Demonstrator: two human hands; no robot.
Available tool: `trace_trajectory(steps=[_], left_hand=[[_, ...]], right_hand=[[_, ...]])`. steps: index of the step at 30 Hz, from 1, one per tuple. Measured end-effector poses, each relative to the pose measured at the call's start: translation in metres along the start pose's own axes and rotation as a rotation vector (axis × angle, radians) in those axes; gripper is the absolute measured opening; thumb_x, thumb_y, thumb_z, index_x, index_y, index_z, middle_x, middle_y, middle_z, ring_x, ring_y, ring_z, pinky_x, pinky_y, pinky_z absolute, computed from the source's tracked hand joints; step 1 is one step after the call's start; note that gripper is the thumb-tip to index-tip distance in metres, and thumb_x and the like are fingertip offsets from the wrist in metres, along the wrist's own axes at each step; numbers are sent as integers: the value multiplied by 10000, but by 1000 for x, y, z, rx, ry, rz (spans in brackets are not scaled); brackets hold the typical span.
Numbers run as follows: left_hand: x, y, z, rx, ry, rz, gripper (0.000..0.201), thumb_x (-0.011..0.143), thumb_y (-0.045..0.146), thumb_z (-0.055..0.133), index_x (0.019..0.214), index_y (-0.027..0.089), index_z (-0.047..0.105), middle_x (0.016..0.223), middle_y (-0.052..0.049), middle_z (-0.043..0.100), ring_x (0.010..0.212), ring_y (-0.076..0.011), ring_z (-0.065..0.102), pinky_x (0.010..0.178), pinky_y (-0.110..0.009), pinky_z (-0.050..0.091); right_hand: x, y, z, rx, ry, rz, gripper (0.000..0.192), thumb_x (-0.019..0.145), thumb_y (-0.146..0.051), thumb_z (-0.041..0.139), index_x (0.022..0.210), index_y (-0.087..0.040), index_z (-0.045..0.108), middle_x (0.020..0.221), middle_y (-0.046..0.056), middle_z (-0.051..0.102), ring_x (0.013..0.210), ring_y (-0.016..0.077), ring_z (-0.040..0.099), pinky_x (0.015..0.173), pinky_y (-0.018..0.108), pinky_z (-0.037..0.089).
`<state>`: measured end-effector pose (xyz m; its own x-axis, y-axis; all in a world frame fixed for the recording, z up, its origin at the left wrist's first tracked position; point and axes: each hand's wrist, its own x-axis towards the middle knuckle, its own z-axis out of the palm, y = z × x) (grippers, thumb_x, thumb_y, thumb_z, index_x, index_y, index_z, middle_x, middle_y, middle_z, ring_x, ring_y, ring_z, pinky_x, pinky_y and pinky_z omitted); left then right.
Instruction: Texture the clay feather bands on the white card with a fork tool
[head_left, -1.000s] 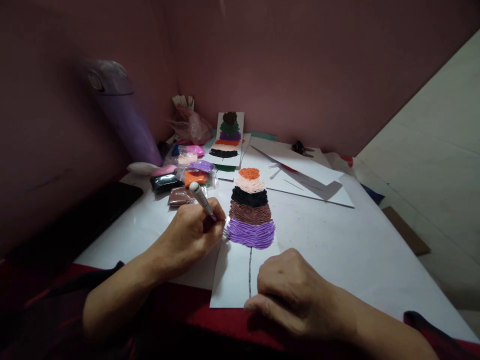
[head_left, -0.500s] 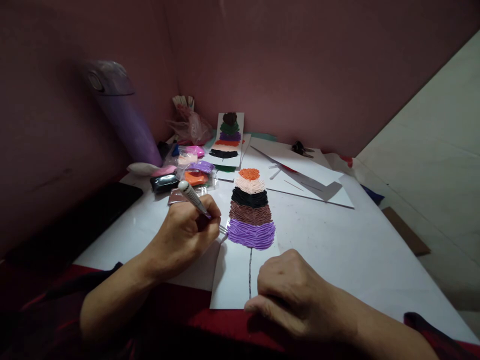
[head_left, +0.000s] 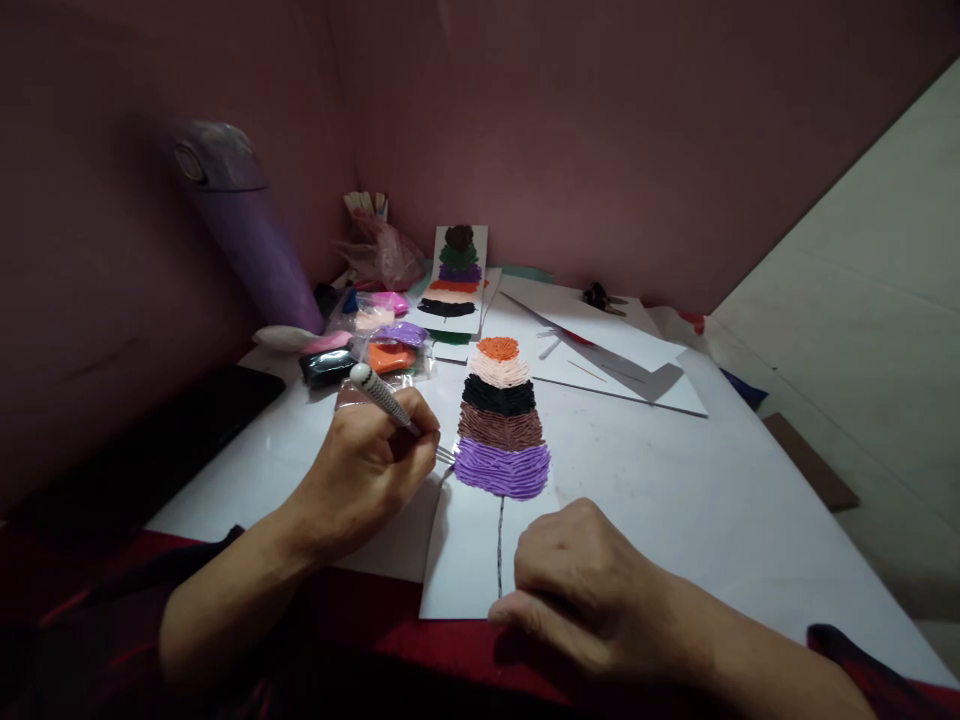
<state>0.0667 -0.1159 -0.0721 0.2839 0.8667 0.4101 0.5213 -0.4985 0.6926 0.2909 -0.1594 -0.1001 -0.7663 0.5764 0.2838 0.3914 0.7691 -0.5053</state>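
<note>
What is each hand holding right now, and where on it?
Left hand grips the fork-tipped tool low on its shaft. Right hand holds nothing, pressing the paper.

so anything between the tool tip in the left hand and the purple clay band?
Nothing visible. The left hand holds the tool with its metal tip at the left edge of the purple band. The right hand rests on the card's lower edge, clear of it.

Ridged matt clay feather [head_left: 501, 425] on smooth white paper card [head_left: 469, 560], glossy plastic-wrapped clay packets [head_left: 386, 345].

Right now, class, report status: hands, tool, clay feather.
Left hand grips tool at purple band. Right hand pins card. Nothing blocking.
</note>
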Motion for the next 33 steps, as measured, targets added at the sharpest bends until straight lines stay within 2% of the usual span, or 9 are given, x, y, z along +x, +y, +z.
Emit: trace_trajectory(steps=[5,11,22,26,33], left_hand=[[-1,1,1,-25,-10,5,103,799,124,552,711,166,587,609,17,549,549,-96,480,483,-210,381],[-2,4,7,-111,-111,42,108,839,150,528,752,162,590,618,20,530,539,-94,479,477,-212,397],[-3,7,15,-200,-209,48,123,822,124,487,755,142,589,638,8,537,569,-101,488,497,-221,406],[-4,6,19,-202,-218,66,111,826,113,501,767,139,592,631,21,524,562,-93,472,514,-226,406],[-5,7,24,-194,-227,75,109,839,120,508,776,139,595,627,26,523,566,-92,467,520,-231,396]], right_hand=[[-1,0,1,11,13,0,372,912,-295,519,567,-183,435,522,-55,387,487,81,314,499,257,259],[-1,0,0,10,-8,15,356,907,-293,524,582,-184,431,525,-56,392,491,81,314,513,257,256],[1,-2,-2,-4,17,26,360,880,-252,547,560,-182,399,520,-67,350,487,79,280,512,241,255],[1,-1,-2,-13,25,-7,361,900,-284,530,568,-180,438,520,-53,399,493,87,317,508,259,244],[0,1,0,5,24,-5,362,892,-282,535,564,-185,417,524,-58,375,491,86,307,502,258,240]])
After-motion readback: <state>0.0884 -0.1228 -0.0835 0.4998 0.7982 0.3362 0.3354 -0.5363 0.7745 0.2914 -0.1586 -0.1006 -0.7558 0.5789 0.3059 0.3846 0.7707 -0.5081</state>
